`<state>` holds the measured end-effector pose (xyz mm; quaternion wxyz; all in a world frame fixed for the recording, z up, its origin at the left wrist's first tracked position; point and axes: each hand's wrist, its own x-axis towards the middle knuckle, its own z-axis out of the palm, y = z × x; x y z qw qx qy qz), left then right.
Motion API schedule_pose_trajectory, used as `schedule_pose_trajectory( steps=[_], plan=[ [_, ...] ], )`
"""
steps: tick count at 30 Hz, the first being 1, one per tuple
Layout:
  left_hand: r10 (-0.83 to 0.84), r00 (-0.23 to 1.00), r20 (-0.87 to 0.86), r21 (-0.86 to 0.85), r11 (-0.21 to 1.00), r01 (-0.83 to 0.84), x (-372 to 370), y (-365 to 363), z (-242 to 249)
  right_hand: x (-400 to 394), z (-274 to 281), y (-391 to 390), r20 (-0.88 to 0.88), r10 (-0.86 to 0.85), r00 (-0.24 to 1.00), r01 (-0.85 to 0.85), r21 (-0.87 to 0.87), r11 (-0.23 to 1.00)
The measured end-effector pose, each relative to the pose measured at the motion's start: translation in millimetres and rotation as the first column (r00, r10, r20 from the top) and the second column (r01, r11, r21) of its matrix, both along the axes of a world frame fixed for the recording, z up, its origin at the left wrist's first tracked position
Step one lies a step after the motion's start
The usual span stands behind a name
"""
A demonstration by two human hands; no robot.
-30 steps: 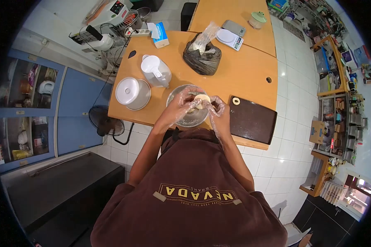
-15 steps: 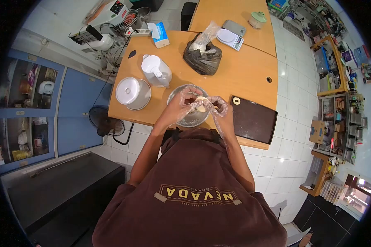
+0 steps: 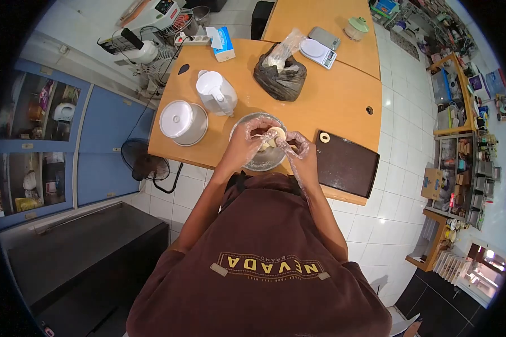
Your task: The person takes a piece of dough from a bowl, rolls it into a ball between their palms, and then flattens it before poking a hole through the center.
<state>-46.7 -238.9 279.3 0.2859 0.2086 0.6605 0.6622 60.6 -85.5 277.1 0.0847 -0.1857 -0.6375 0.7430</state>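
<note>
Over a metal bowl point(image 3: 267, 163), my two hands hold a small pale piece of dough point(image 3: 277, 132). My left hand point(image 3: 254, 139), in a clear plastic glove dusted with white, pinches it from the left. From the right, the gloved fingers of my right hand point(image 3: 301, 153) are closed on the same piece. More pale dough shows low between the hands, partly hidden by the fingers. A dark baking tray point(image 3: 348, 165) lies to the right of the bowl, and a dough ring point(image 3: 324, 137) rests in its far left corner.
Left of the bowl stand a white lidded container point(image 3: 177, 121) and a white pitcher point(image 3: 216, 92). Beyond it sits a black plastic bag point(image 3: 281, 81) with a clear bag inside. A kitchen scale point(image 3: 318, 53) and a tissue box point(image 3: 224, 45) are farther back on the wooden table point(image 3: 343, 95).
The dough piece between my fingers has turned and now shows a rounder face. My hands stay over the bowl, and the view has shifted slightly.
</note>
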Motion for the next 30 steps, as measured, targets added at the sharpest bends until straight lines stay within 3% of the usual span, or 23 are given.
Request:
schedule_pose_trajectory(
  steps=[3,5,11,23,30],
  plan=[
    [-0.025,0.996,0.087,0.090,0.996,0.017,0,0,3,-3,-3,-4,-0.013,-0.035,0.999,0.034,-0.020,0.999],
    [-0.011,0.997,0.073,0.062,0.998,0.007,1,0,1,-4,-4,-5,-0.007,-0.072,0.997,0.071,-0.032,0.997],
    [0.007,0.991,0.132,0.099,0.995,-0.020,-2,-2,1,-3,-12,-1,0.004,0.034,0.999,-0.034,-0.004,0.999],
    [-0.016,0.991,0.135,0.074,0.997,0.006,2,-1,7,-5,-3,-4,-0.035,-0.099,0.995,0.094,-0.127,0.987],
    [0.029,0.990,0.136,0.088,0.995,-0.041,0,0,7,-2,1,-4,0.012,0.003,1.000,-0.002,-0.079,0.997]
  ],
)
